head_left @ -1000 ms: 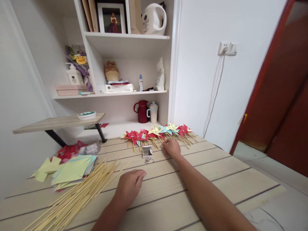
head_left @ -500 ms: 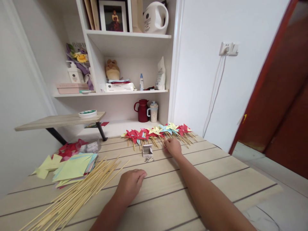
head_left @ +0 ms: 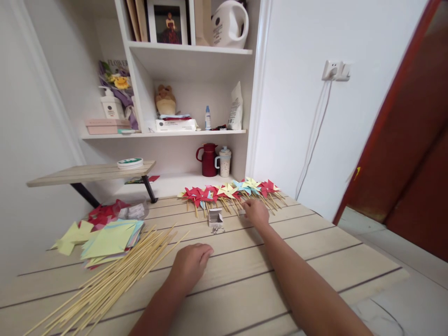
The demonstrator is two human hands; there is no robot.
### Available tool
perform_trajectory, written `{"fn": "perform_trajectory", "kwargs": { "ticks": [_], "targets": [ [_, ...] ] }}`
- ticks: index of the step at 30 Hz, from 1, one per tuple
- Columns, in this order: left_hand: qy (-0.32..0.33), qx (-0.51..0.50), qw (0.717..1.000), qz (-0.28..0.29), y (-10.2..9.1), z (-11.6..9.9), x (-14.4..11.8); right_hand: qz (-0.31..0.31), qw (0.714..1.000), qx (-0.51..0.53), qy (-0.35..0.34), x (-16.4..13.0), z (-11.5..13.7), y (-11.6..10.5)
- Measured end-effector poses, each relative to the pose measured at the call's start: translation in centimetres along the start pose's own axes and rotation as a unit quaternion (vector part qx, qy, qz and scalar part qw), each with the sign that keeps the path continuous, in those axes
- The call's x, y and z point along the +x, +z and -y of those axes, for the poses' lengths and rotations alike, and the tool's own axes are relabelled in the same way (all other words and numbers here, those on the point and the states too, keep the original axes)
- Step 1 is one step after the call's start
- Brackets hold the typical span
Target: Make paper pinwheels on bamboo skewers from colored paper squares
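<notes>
My left hand rests on the table by the pale bamboo sticks, fingers curled together and nothing visible in them. Farther forward, my right hand is just short of the stick ends of a row of paper pinwheels in red, yellow and light blue. Its thumb and fingertips appear slightly apart, with nothing seen between them. Between the hands and the row stands a small open white box, and several small shiny metal pins lie in front of it.
A stack of coloured paper squares lies at the left, beside a folded yellow pinwheel and a clear plastic bag. A raised wooden stand carries a round white roll. A red jug and a cup stand behind.
My right hand has drawn back slightly to the right, away from the pinwheel sticks. My left hand stays in nearly the same place. The view has shifted a little.
</notes>
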State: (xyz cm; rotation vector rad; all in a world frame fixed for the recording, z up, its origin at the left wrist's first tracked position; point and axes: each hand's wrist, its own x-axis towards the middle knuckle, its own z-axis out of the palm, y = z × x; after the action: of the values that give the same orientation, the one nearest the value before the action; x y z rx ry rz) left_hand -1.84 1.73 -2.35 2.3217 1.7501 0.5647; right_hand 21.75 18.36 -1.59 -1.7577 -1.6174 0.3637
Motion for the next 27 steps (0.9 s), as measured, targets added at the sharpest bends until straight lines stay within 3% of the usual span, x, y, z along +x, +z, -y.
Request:
{"fn": "perform_trajectory", "kwargs": {
  "ticks": [6, 14, 18, 22, 27],
  "targets": [
    [0.0, -0.003, 1.0, -0.008, 0.3, 0.3, 0.0, 0.034, 0.997, 0.067, -0.032, -0.2, -0.3, -0.1],
    [0.004, 0.025, 0.999, -0.039, 0.0, 0.1, -0.3, -0.052, 0.967, 0.192, -0.158, -3.4, 3.2, -0.9],
    [-0.029, 0.041, 0.997, -0.066, -0.5, 0.0, -0.5, -0.037, 0.946, 0.24, -0.217, -6.1, 4.9, -0.8],
    [-0.079, 0.059, 0.989, -0.114, -1.2, 0.5, -0.5, 0.008, 0.914, 0.232, -0.334, -8.8, 6.2, -0.3],
    [-0.145, 0.09, 0.967, -0.192, -3.7, 2.0, -1.6, 0.062, 0.897, 0.2, -0.388, -10.3, 6.8, 0.3]
  ]
}}
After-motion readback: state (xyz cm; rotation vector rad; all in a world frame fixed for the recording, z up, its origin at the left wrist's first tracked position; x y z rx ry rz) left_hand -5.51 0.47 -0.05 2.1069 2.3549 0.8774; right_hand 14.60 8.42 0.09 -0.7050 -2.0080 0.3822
